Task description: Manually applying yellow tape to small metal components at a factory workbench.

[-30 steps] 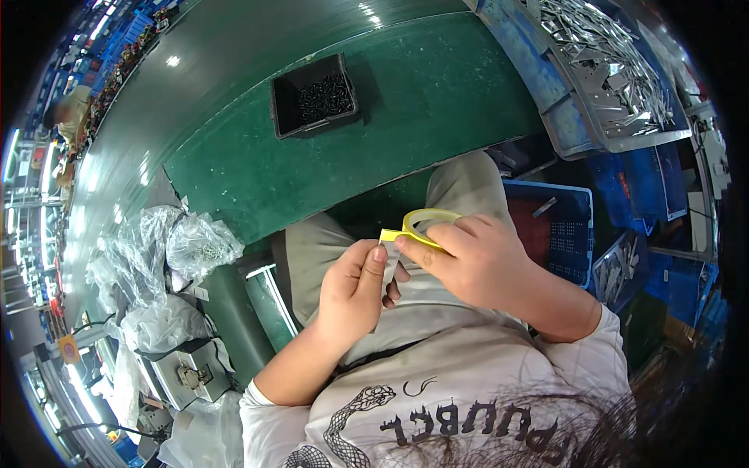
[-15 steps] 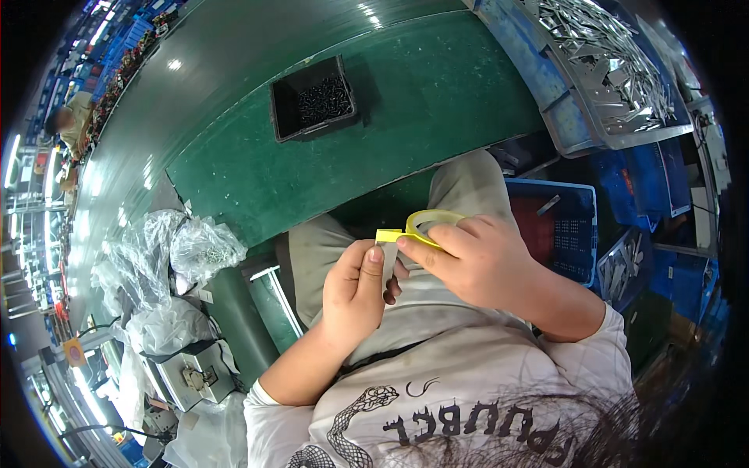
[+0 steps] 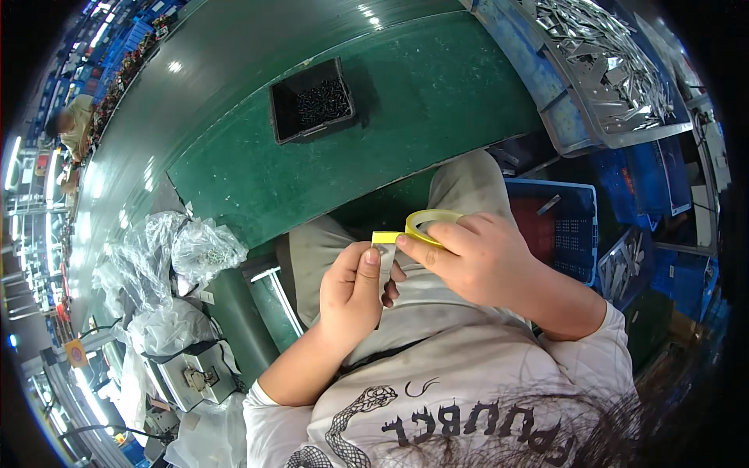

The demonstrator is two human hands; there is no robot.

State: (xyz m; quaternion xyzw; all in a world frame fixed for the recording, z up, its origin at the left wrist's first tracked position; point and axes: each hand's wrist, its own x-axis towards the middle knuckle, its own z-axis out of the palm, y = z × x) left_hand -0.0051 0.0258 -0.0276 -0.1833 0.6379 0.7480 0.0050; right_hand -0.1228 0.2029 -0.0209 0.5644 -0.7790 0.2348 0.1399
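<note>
Above my lap, my right hand (image 3: 476,257) grips a roll of yellow tape (image 3: 424,216), fingers partly inside its ring. A short tape end reaches left from the roll. It lies across the top of a flat, silvery metal piece (image 3: 385,261), which my left hand (image 3: 355,288) pinches between thumb and fingers. My right thumb or fingertip rests by the tape where it leaves the roll. Most of the metal piece is hidden by my left hand, so its full shape does not show.
On the green table (image 3: 421,101) stands a black bin (image 3: 275,117) of small dark parts. A plastic bin (image 3: 573,129) at the far right holds many thin metal strips. A blue crate (image 3: 591,226) sits right of my leg. Clear plastic bags (image 3: 140,265) lie at left.
The tape end has shifted slightly left and down, onto the top of the metal piece. My left hand has turned a little, showing more of the piece.
</note>
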